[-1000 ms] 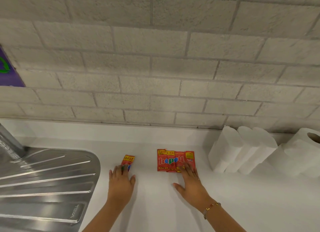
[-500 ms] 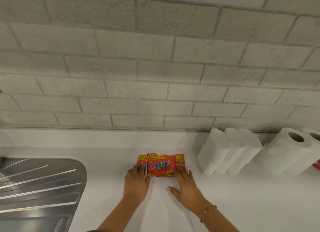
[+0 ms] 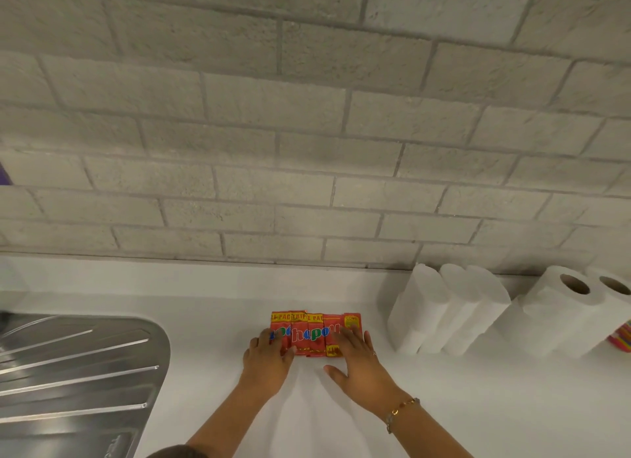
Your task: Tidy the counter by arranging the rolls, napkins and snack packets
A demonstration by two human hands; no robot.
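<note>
Snack packets (image 3: 316,333) partly under 2 flat hands (image 3: 268,363) (image 3: 362,365)

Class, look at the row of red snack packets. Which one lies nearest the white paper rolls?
The rightmost packet, its lower part under the right hand; every other packet in the row lies further toward the sink.

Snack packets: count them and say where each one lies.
5 snack packets overlap in one row on the counter: one under the left hand, two between, two under the right hand. Overlaps may hide more.
</note>
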